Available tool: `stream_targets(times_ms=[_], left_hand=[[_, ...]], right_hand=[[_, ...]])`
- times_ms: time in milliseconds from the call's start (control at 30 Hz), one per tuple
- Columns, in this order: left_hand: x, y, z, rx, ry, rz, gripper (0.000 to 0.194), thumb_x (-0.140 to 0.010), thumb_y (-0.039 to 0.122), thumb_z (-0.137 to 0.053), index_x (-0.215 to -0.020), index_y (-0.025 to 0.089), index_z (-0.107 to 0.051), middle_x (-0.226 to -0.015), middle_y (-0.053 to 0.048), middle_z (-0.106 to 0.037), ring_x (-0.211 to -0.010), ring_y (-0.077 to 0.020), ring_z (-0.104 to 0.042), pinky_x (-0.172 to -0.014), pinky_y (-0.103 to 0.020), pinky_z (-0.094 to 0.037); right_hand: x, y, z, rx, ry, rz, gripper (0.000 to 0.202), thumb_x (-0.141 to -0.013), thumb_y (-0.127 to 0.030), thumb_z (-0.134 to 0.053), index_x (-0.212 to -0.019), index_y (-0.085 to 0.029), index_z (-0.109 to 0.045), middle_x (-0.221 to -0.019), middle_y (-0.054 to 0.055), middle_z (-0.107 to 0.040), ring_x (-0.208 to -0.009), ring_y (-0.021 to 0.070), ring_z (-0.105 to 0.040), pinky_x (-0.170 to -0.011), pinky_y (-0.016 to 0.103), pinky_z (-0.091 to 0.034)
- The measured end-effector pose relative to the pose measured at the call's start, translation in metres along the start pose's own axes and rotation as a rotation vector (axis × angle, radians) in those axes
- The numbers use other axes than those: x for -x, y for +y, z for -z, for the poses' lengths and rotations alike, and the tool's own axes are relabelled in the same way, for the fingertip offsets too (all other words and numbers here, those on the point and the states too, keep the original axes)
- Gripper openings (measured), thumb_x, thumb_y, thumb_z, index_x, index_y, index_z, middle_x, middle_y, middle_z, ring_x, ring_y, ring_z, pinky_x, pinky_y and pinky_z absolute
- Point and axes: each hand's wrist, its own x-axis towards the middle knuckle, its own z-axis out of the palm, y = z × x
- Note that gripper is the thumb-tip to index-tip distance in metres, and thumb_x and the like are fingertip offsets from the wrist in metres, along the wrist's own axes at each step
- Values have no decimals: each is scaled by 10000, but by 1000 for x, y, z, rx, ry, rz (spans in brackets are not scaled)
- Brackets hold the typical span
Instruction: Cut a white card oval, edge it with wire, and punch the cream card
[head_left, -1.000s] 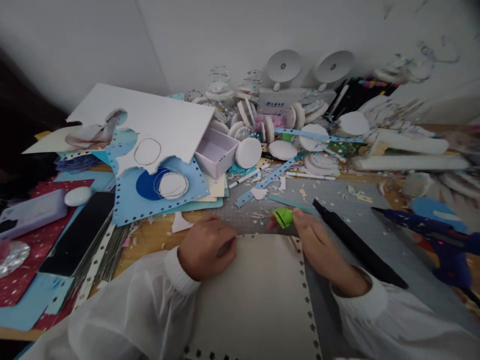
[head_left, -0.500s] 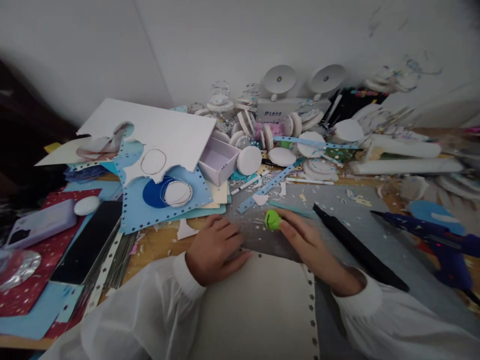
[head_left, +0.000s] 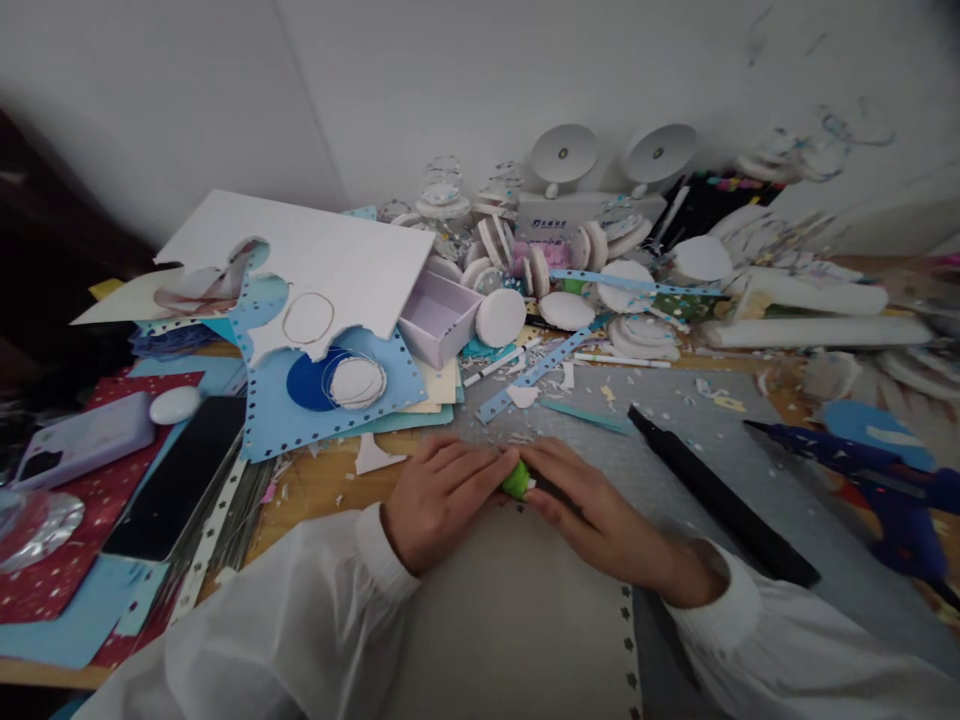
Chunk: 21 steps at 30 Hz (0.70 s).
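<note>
A small green paper punch (head_left: 516,481) sits at the far edge of a pale sheet of paper (head_left: 517,620), between my two hands. My right hand (head_left: 600,510) grips it from the right with thumb and fingers. From the left, the fingers of my left hand (head_left: 450,495) close against the punch, partly covering it and the paper's edge. Star-shaped holes run down the sheet's right side. Whether the paper is inside the punch's slot is hidden by my fingers.
Right of my hands lie a long black tool (head_left: 720,500) and a blue glue gun (head_left: 877,480). Leftward are a phone (head_left: 180,480) and cut card (head_left: 352,250). Behind stand a lilac box (head_left: 439,315) and many white discs (head_left: 501,318). Paper scraps litter the grey mat (head_left: 675,400).
My right hand has moved left with the punch, bringing it to the sheet's far edge. My left hand's fingers have shifted right and up onto the punch.
</note>
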Motion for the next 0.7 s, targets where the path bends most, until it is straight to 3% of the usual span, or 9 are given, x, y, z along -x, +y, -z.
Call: stream_targets(times_ms=[167, 267, 367, 500, 700], left_hand=[[0, 1, -1, 64, -34, 57, 432, -893, 177, -542, -1301, 196, -403, -1007, -62, -693, -860, -173, -631, -799, -342, -444], [0, 1, 0, 95, -113, 198, 464, -880, 325, -557, -1295, 185, -403, -1043, -100, -657, -937, -218, -601, -813, -373, -443], [-1, 0, 2, 105, -234, 208, 400, -847, 449, -557, -1131, 167, -543, -1032, -119, -638, -936, -251, -580, -803, -399, -434], [-3, -1, 1, 85, -375, 162, 446, -811, 558, -550, -989, 155, -618, -943, -106, -636, -846, -245, -559, -748, -393, -408], [-3, -2, 0, 70, -438, 161, 385, -831, 515, -550, -960, 158, -615, -890, -78, -628, -832, -236, -536, -735, -369, -369]], right_hand=[[1, 2, 1, -58, 69, -79, 339, -883, -287, -542, -1211, -226, -485, -1109, 85, -613, -1041, 209, -573, -892, 362, -487], [2, 6, 6, -105, 184, -196, 312, -868, -338, -559, -1156, -228, -509, -1059, 71, -630, -959, 202, -608, -822, 344, -517], [2, 12, 13, -36, 309, -244, 278, -853, -387, -572, -1074, -219, -553, -990, 66, -641, -898, 208, -615, -777, 349, -517], [2, 17, 18, 235, 220, -160, 268, -753, -390, -700, -942, -218, -615, -954, 70, -646, -935, 251, -587, -824, 423, -465], [1, 19, 15, 284, 254, -144, 217, -755, -386, -708, -864, -216, -631, -927, 67, -624, -918, 249, -569, -834, 439, -439]])
